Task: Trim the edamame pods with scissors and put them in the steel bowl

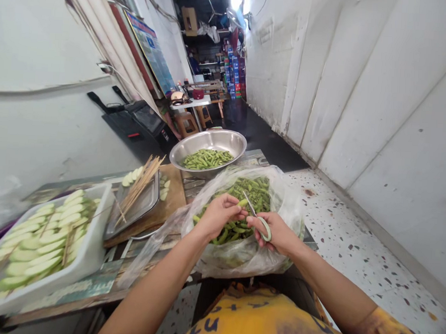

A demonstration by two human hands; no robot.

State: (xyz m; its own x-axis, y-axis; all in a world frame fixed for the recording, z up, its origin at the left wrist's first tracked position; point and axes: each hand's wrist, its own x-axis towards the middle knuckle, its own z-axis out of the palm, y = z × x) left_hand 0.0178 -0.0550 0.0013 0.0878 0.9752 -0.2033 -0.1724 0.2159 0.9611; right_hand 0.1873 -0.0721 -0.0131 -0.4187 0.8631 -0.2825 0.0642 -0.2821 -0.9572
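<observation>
I'm watching down the feed, and here's the left hand (pixel 225 215), thumb and fingers pinched narrow on a green pod (pixel 242 203). Right beside it, the right hand (pixel 272 233) has its fingers curled round the scissors (pixel 265 229), blades angled up next to that pod; whether they're biting, I can't tell from here. Directly beneath the fingers, loose pods (pixel 261 187) heap inside a clear plastic bag (pixel 235 263). Beyond the fingertips sits a metal bowl (pixel 175 153) with a smaller pile (pixel 208 159) across its bottom. My read: that's the finished share, though I can't make out the cut ends. The bag looks much fuller, so I'd call this well short of halfway, with one pod in work.
</observation>
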